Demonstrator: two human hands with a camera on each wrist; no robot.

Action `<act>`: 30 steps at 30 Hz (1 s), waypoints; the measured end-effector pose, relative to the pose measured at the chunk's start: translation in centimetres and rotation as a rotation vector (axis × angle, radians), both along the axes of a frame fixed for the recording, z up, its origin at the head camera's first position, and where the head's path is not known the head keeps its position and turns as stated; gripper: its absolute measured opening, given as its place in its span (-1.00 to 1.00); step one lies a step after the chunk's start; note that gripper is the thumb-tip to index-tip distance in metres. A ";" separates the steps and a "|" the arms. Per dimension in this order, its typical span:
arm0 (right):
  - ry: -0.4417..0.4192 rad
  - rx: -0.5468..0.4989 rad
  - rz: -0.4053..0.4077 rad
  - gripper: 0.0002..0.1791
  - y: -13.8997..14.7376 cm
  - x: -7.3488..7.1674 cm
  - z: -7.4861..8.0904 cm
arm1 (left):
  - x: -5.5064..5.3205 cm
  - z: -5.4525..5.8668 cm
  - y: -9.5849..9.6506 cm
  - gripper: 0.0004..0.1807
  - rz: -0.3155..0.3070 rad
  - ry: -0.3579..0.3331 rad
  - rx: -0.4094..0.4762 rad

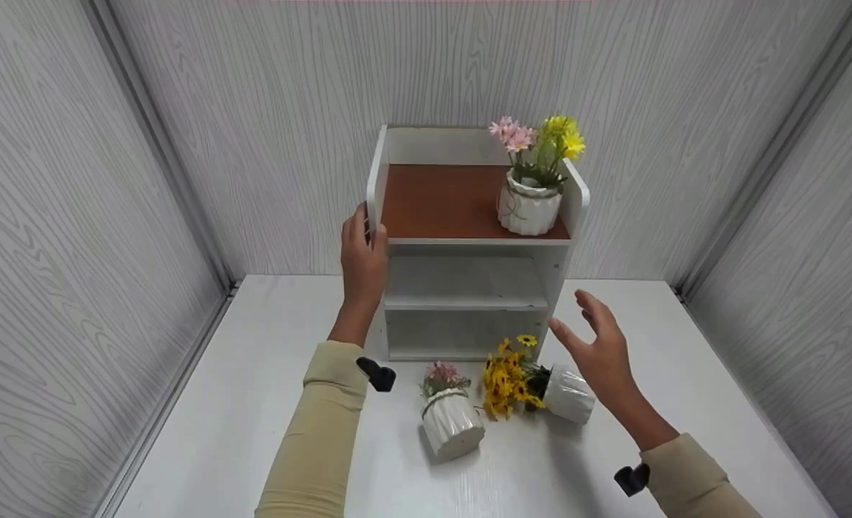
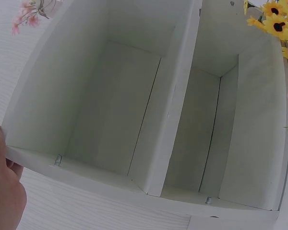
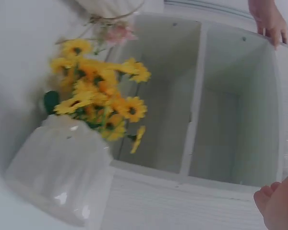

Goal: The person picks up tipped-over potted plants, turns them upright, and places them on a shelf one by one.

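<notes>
A small white shelf unit point(image 1: 465, 283) with a brown top board stands against the back wall. My left hand point(image 1: 363, 262) holds its left side panel, thumb near the front edge and fingers along the outer side. My right hand point(image 1: 602, 352) hovers off the unit's lower right side, thumb and fingers spread, holding nothing. Just left of it a white ribbed pot point(image 1: 568, 394) lies on its side, its yellow flowers point(image 1: 505, 381) pointing left. Another white pot point(image 1: 453, 424) with pink flowers point(image 1: 442, 378) lies tipped before the unit. In the left wrist view the bare shelf compartments point(image 2: 120, 105) fill the middle.
On the right of the brown top board point(image 1: 444, 201) stands a white pot point(image 1: 529, 205) with pink and yellow flowers. The white table point(image 1: 253, 403) is bounded by wood-grain panels at left, back and right.
</notes>
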State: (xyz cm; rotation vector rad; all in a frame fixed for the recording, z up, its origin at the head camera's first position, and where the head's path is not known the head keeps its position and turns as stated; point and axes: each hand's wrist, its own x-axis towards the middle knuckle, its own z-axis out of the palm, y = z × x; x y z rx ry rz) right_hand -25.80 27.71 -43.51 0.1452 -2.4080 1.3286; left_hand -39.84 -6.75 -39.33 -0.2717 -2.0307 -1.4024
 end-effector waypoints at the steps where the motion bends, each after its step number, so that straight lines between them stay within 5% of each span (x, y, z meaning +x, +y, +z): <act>1: -0.007 0.015 -0.002 -0.13 0.3 0.2 -0.5 | 0.0 0.0 0.0 -0.41 -0.001 -0.001 0.001; 16: -0.259 0.196 0.022 0.07 4.1 1.3 -7.7 | 0.0 0.2 -0.1 -0.41 0.004 -0.007 -0.008; 30: -0.284 0.371 0.058 0.07 6.2 0.5 -11.6 | 0.0 0.1 -0.2 -0.41 -0.004 -0.024 -0.018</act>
